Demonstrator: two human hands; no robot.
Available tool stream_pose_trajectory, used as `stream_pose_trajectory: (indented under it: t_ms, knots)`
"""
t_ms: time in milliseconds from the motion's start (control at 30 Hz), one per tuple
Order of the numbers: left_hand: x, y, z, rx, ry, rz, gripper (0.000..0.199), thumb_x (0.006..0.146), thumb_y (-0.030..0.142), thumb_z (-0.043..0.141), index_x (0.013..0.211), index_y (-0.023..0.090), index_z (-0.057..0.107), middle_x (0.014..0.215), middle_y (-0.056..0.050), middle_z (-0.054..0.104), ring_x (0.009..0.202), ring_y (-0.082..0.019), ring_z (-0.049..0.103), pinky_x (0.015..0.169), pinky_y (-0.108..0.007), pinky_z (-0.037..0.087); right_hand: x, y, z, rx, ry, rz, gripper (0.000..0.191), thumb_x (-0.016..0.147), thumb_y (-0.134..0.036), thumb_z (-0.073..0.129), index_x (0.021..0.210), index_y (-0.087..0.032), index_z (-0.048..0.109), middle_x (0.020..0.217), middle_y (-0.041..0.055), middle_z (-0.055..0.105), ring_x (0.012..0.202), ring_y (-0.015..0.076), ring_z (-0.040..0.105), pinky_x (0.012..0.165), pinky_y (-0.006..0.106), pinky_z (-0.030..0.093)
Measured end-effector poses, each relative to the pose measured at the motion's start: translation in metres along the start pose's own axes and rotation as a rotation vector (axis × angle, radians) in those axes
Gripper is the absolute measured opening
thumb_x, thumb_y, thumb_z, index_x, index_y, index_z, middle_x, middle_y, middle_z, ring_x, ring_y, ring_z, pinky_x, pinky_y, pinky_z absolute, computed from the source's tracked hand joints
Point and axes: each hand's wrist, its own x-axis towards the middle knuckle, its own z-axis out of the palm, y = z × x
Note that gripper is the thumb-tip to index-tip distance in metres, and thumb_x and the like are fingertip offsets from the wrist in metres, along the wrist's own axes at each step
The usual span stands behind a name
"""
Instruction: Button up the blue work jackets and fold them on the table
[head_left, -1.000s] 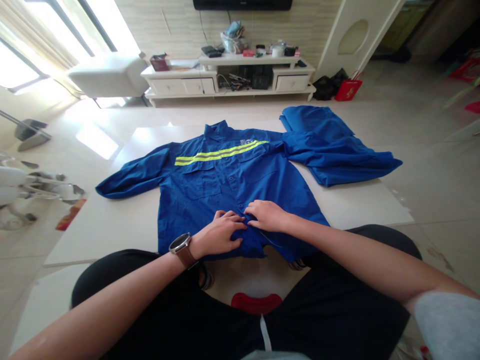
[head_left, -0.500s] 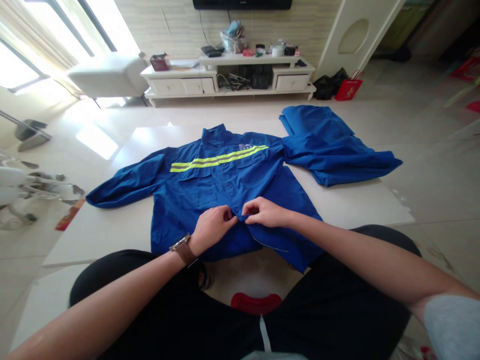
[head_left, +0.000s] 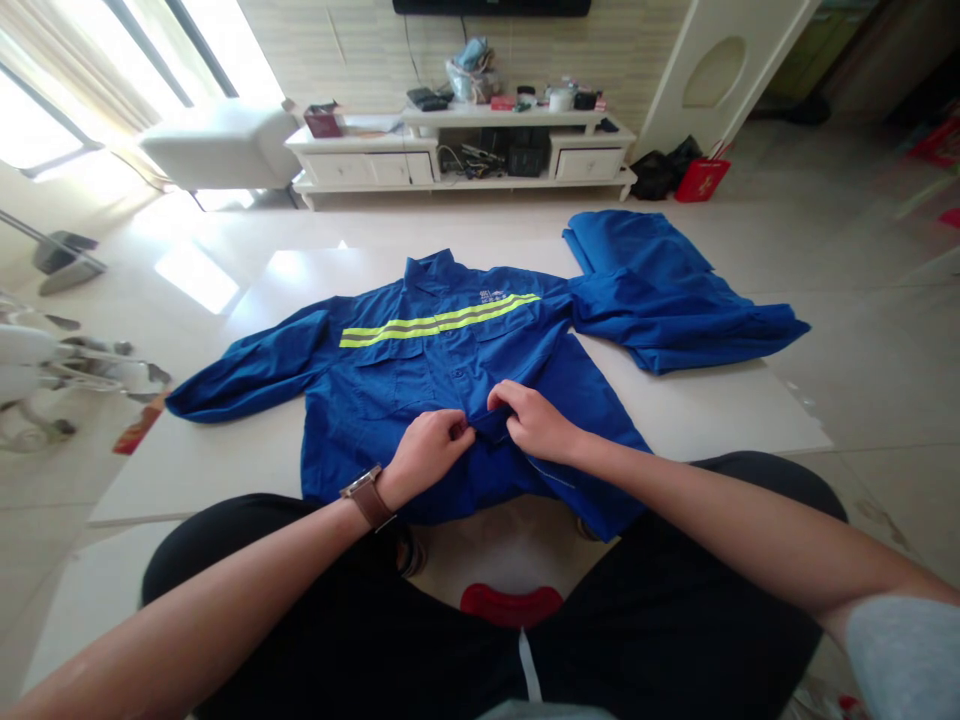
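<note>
A blue work jacket (head_left: 375, 385) with a yellow and grey reflective stripe lies front up before me, its collar pointing away. My left hand (head_left: 431, 445) pinches the front edge near the lower middle. Close beside it, my right hand (head_left: 536, 420) grips the other front panel, whose edge is lifted and folded over a little. A button shows on the placket just above my hands; the spot between my fingertips is partly hidden. The left-lying sleeve stretches out flat, and the other reaches toward a folded blue garment (head_left: 637, 240).
Under the jacket is a white table (head_left: 247, 465). A red stool (head_left: 510, 605) shows between my knees. Beyond stand a white TV cabinet (head_left: 360, 170) with clutter, a grey ottoman (head_left: 221, 150) and a red bag (head_left: 703, 178).
My right hand has turned over and moved slightly up, lifting the front edge of the jacket. The left hand stays nearly in place, still pinching cloth.
</note>
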Motion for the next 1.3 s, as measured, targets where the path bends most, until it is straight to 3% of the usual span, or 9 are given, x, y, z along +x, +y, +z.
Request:
stream_pose_trajectory:
  t_ms: [100,300,833,1300]
  knots:
    - [-0.001,0.001,0.000,-0.003,-0.019,0.004,0.029,0.090,0.031,0.053,0.064,0.019,0.051,0.062,0.001,0.056,0.059,-0.012,0.045,0.060,-0.028,0.026,-0.002,-0.005,0.006,0.019,-0.089,-0.049,0.034,0.071,0.000,0.037,0.091,-0.017,0.060,0.091,0.0044,0.065,0.087,0.0167,0.059,0.084,0.026,0.045]
    - [0.000,0.002,-0.002,0.029,-0.047,0.013,0.028,0.090,0.030,0.053,0.064,0.019,0.048,0.061,0.002,0.052,0.058,-0.012,0.043,0.060,-0.029,0.024,0.000,-0.005,0.008,-0.051,-0.086,-0.075,0.012,0.082,-0.012,0.060,0.091,-0.015,0.067,0.092,0.0065,0.071,0.086,0.0193,0.064,0.082,0.027,0.046]
    - [0.006,0.001,-0.007,-0.085,-0.162,0.124,0.030,0.093,0.029,0.050,0.066,0.018,0.047,0.060,0.004,0.045,0.058,-0.010,0.038,0.059,-0.027,0.025,0.004,0.004,0.010,-0.068,-0.059,-0.038,0.021,0.087,-0.003,0.058,0.094,-0.015,0.074,0.097,0.0074,0.075,0.091,0.0181,0.067,0.086,0.027,0.047]
    - [0.007,-0.005,-0.004,-0.067,-0.236,0.176,0.027,0.094,0.027,0.050,0.069,0.018,0.047,0.065,0.004,0.047,0.061,-0.011,0.040,0.062,-0.027,0.026,0.002,0.003,0.010,-0.198,-0.104,0.035,0.015,0.093,-0.018,0.062,0.093,-0.019,0.076,0.096,0.0061,0.077,0.089,0.0185,0.069,0.081,0.026,0.044]
